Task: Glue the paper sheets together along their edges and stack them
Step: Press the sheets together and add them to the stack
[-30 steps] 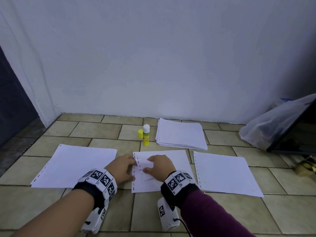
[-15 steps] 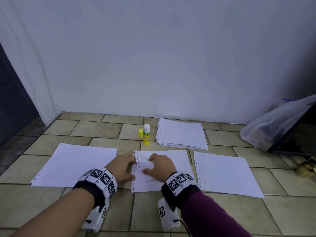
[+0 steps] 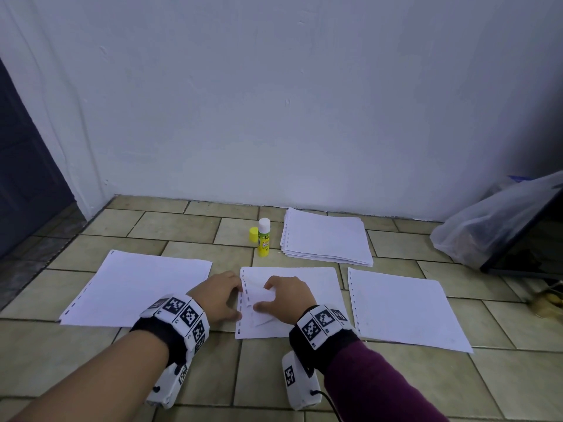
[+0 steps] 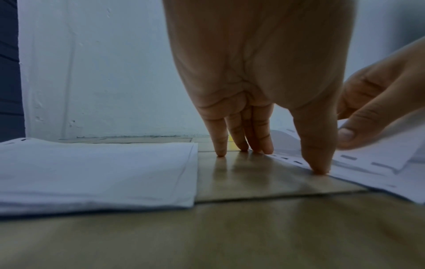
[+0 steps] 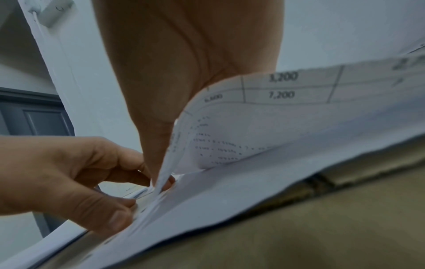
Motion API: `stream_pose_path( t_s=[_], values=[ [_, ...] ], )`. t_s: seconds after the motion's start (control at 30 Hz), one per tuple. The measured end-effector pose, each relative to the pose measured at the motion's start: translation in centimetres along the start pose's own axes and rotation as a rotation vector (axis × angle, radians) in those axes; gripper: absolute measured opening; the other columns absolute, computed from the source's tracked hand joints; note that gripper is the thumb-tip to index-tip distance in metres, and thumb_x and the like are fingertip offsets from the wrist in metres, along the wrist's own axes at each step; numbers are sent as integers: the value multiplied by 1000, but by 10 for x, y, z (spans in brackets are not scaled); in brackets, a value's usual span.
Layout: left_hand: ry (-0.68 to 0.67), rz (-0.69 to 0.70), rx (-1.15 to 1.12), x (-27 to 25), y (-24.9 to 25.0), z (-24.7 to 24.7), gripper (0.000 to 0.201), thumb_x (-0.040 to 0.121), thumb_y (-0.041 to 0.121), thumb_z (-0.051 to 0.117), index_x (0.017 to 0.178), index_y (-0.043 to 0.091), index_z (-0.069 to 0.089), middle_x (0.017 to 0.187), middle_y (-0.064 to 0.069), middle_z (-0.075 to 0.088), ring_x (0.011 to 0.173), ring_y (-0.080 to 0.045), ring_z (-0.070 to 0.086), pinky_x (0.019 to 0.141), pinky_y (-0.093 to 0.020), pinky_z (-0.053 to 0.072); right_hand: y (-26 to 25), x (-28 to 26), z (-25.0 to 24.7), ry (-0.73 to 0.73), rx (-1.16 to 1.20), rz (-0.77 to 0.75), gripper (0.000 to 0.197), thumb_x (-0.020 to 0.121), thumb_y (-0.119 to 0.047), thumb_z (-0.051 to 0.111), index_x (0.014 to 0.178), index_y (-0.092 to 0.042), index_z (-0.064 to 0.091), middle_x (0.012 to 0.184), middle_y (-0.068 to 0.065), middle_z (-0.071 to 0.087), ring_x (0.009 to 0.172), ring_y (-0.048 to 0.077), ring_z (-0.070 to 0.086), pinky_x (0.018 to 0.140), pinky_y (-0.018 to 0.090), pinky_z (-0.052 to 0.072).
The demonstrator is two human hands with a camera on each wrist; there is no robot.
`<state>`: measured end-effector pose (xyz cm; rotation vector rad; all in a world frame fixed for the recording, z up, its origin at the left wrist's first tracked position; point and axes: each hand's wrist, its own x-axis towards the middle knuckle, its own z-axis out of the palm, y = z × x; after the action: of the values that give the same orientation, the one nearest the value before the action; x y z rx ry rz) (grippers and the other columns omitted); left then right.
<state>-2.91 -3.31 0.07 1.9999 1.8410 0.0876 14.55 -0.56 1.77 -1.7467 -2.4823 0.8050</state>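
The tiled floor (image 3: pixel 189 382) is my workbench, and it dictates everything: the sheets lie flat on it, so each edge can only be lifted by fingertips. Three lots of paper are laid in a row in front of me, probably to keep them apart while they are worked. The left sheet (image 3: pixel 143 287) and the right sheet (image 3: pixel 402 309) lie untouched, well apart from my hands. Farther back, near the wall, sits the paper stack (image 3: pixel 327 237), which I judge to be either the supply or the finished pile.

The middle sheets (image 3: pixel 307 278) are the job in hand. My right hand (image 3: pixel 286 296) has its fingers curled round the punched left edge of the top sheet, pinching it and peeling it up so its printed underside shows. My left hand (image 3: pixel 217 295) is spread, fingertips straight down: the thumb presses the punched margin of the lower sheet, the other fingers land on the tile just beside it. That pin stops the lower sheet rising with the upper.

The glue stick (image 3: pixel 263 237) stands upright beside the stack, uncapped, its yellow cap (image 3: pixel 253 234) just next to it, ready for the exposed margin.
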Motion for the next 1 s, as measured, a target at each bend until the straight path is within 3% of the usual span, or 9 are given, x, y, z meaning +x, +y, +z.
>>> stream_pose_path(
  t_s=[0.23, 0.73, 1.0],
  values=[
    [-7, -39, 107, -5, 4, 0, 71, 72, 53, 74, 132, 25, 47, 126, 7, 49, 117, -13, 46, 95, -31, 44, 0, 0, 0, -7, 16, 0, 55, 82, -48, 66, 128, -20, 53, 133, 1, 54, 123, 19, 48, 99, 29, 37],
    [-6, -30, 39, -10, 6, 0, 72, 73, 48, 75, 135, 26, 46, 132, 8, 47, 120, -12, 46, 100, -29, 41, 2, -2, -2, -12, 21, -10, 54, 83, -48, 66, 128, -21, 54, 134, -1, 54, 125, 18, 47, 102, 29, 36],
    [-11, -38, 39, -11, 7, 1, 71, 74, 48, 74, 134, 24, 45, 132, 7, 46, 120, -12, 46, 100, -28, 41, 1, -3, -2, -17, 49, 7, 55, 81, -50, 67, 125, -21, 54, 130, 1, 56, 120, 18, 50, 96, 28, 38]
  ],
)
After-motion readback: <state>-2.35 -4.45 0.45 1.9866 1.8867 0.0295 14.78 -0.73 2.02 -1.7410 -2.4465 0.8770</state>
